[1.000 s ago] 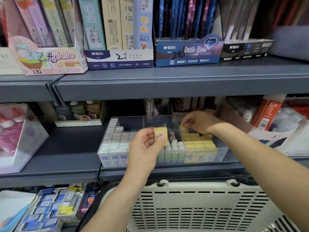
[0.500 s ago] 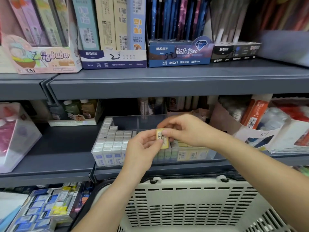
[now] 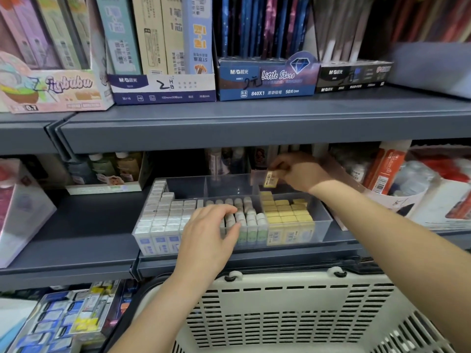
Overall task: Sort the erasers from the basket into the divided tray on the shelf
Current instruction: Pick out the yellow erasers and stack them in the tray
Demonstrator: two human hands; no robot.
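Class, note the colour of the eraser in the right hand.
Yellow, with a pale label. The eraser pinched by the right hand shows best in the head view.

A: Tray [image 3: 321, 225] at centre: clear glossy plastic is recorded. Shelf [image 3: 84, 225] beneath: smooth, matt grey-blue finish.
B: Confirmed. Basket [image 3: 280, 280] at 6 o'clock: cream plastic, slotted, matt.
A: Eraser [image 3: 270, 179] at 1 o'clock: printed wrapper, dull yellow. Display box [image 3: 267, 82] at 12 o'clock: printed card, slight sheen noted.
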